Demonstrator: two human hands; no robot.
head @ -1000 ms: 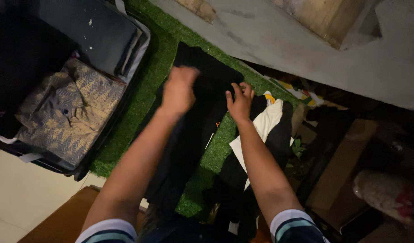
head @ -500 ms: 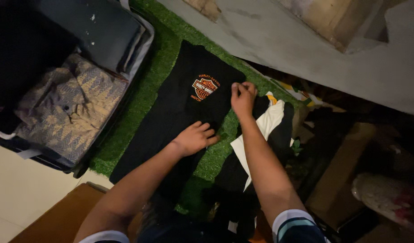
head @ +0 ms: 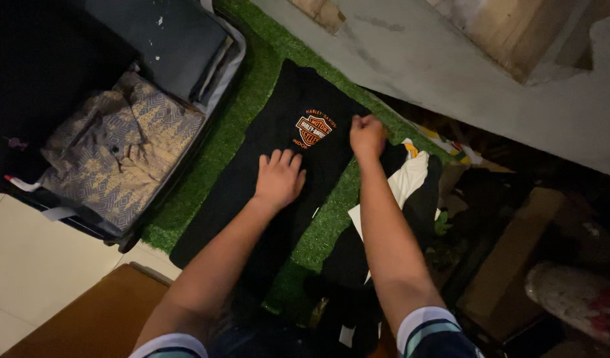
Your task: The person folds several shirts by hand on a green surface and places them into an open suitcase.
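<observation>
Pressing flat under open left hand (head: 279, 178): soft, light black cotton T-shirt with orange chest emblem (head: 265, 179), spread on green artificial turf (head: 242, 109); right hand (head: 366, 136) closed, pinching nearest edge; probably best gripped at hems.

Dim light over a strip of green artificial turf (head: 248, 99) beside pale floor tiles (head: 26, 265). A grey concrete slab (head: 451, 73) runs along the turf's far edge; an open suitcase (head: 205, 59) sits at its left edge

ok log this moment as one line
left hand: flat on black shirt | right hand: pinching shirt edge | shirt: spread on green mat | beside: open suitcase with patterned shirt
</observation>
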